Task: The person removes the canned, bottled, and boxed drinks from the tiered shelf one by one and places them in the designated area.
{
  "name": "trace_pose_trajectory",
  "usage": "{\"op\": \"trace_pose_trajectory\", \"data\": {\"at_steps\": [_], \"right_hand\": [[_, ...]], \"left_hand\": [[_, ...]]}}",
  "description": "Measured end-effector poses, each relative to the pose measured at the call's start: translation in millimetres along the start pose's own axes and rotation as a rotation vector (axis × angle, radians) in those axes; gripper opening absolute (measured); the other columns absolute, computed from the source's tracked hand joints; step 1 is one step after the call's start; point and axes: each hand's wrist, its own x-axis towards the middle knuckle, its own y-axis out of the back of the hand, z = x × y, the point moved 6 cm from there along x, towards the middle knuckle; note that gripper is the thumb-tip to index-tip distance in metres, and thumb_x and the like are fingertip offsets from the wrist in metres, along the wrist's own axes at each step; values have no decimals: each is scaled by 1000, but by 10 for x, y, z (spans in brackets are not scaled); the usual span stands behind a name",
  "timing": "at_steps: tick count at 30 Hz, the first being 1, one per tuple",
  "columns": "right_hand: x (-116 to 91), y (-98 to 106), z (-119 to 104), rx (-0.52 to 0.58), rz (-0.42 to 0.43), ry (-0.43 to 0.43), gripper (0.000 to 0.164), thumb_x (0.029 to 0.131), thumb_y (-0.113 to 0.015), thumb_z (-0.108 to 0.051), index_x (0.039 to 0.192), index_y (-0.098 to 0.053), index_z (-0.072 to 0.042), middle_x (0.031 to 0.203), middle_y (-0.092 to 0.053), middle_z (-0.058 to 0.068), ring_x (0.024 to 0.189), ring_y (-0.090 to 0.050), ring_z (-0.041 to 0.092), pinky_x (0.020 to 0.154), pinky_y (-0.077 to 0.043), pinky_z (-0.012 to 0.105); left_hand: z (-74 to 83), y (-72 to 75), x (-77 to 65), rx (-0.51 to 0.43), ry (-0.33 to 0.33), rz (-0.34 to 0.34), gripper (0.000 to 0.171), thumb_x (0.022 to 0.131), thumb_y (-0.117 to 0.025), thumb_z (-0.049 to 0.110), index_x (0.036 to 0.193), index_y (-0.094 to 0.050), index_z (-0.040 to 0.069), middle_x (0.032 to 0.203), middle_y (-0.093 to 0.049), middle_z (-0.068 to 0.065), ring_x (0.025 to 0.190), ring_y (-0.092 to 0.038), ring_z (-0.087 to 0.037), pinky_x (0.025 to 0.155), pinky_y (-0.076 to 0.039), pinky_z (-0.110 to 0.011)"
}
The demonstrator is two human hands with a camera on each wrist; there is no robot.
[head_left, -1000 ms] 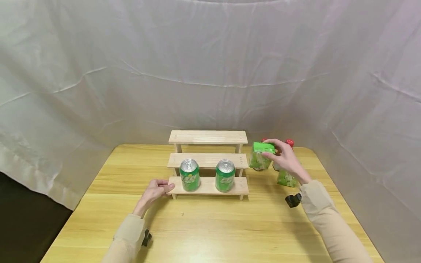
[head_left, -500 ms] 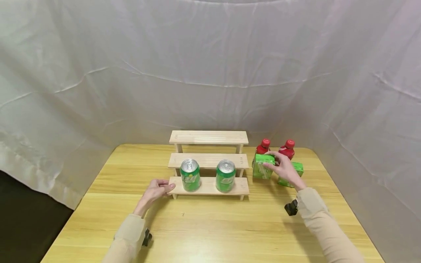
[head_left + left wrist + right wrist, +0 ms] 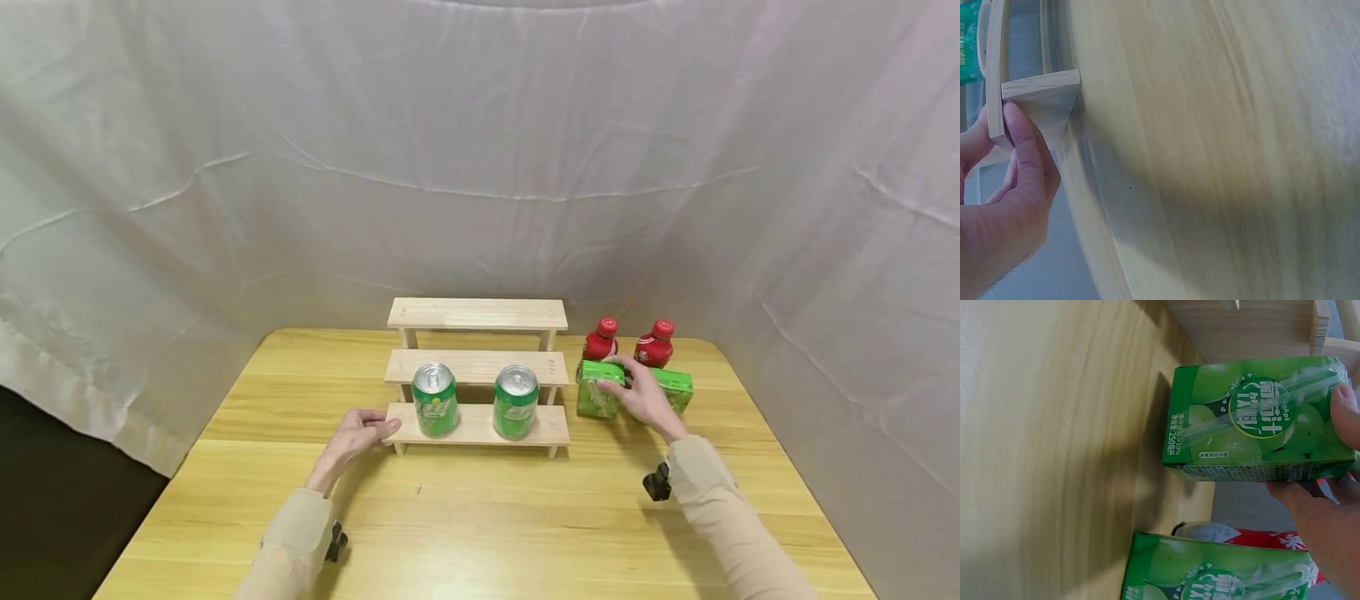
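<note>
My left hand (image 3: pixel 352 437) pinches the left end of the lowest board of a three-step wooden shelf (image 3: pixel 467 427); the left wrist view shows thumb and fingers (image 3: pixel 1025 140) on either side of that board. Two green soda cans (image 3: pixel 435 408) stand upright on this lowest step. To the right of the shelf, my right hand (image 3: pixel 647 400) grips a green grape juice box (image 3: pixel 1254 419) near its top. The box is upright, low over the table; whether its base touches is unclear. A second green juice box (image 3: pixel 1210 572) stands beside it, partly behind my hand in the head view.
Two bottles with red caps and red labels (image 3: pixel 602 340) stand behind the juice boxes. The upper two shelf boards (image 3: pixel 477 313) carry nothing. Grey-white cloth (image 3: pixel 480 167) hangs behind and beside the wooden table (image 3: pixel 480 525). A dark area lies beyond its left edge.
My right hand has lowered the juice box and brought it slightly nearer to me, uncovering the red-capped bottles behind. My left hand keeps its hold on the shelf.
</note>
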Motion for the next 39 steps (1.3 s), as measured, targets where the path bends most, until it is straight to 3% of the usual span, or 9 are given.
{"op": "trace_pose_trajectory", "data": {"at_steps": [6,13,25,31,39], "right_hand": [[-2,-44,18,-14,4,-32,41,96,-67,-13,132,-55,2,127,-61,29,118,-57,44,103,-45,60],[-13,-65,38,18,-3,-43,41,97,-66,-12,132,-53,4,130,-59,31,122,-54,45,105,-42,61],[-41,-59,131,50,13,-76,41,98,-63,-9,135,-52,6,130,-57,32,120,-53,43,106,-41,56],[-57,-70,115,73,-2,-95,44,100,-61,-11,139,-49,3,139,-52,33,129,-49,47,112,-36,62],[-81,-64,113,141,-23,-95,55,100,-62,-13,149,-40,0,155,-36,30,147,-28,48,120,-22,66]], "left_hand": [[31,15,-32,-25,-45,-23,61,92,-73,26,125,-50,-21,98,-66,-14,77,-60,-12,72,-54,-26],[-9,-8,3,-11,16,6,52,95,-67,17,129,-50,-18,103,-66,-15,77,-60,-12,73,-54,-28],[-6,-12,7,-14,12,3,48,96,-67,16,127,-52,-18,98,-68,-12,76,-60,-12,75,-55,-31],[9,-17,2,-31,-7,-8,48,96,-66,14,127,-52,-20,100,-71,-17,77,-62,-12,78,-57,-33],[-24,-14,27,-20,3,0,48,97,-66,14,128,-51,-20,104,-69,-19,79,-64,-13,83,-59,-38]]}}
